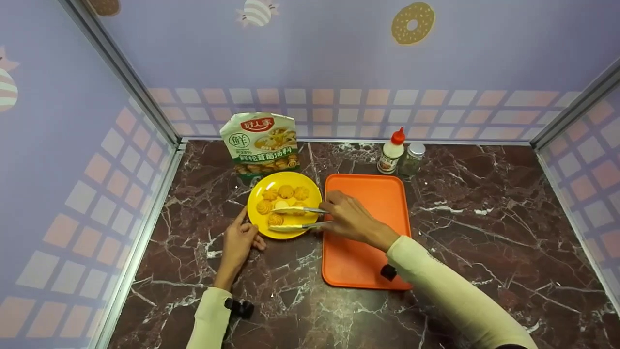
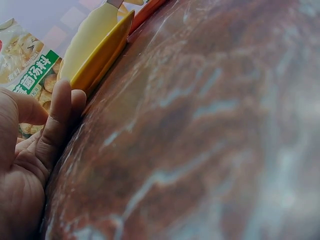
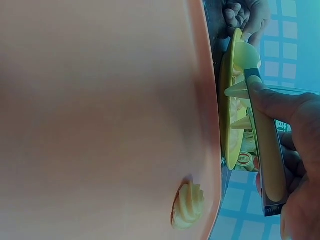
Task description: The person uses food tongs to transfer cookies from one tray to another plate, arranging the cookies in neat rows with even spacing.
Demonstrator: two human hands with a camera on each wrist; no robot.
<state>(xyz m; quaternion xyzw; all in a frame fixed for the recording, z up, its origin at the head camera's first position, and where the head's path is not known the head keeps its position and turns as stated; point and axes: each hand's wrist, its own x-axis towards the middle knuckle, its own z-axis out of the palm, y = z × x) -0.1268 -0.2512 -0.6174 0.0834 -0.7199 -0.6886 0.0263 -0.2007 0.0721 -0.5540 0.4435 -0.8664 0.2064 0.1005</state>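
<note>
— Right hand grips the tongs, fingers curled round the handles; tips apart over the yellow plate. Cookies sit piled on it.

— And the left hand?

— Rests on the counter, fingers relaxed against the plate's rim, holding nothing.

— Advice?

— I'd judge a light squeeze across a cookie's ridges; they look crumbly. Plate is glossy plastic, the orange tray smooth and matte, the counter veined marble. One swirled cookie lies on the tray.
</note>
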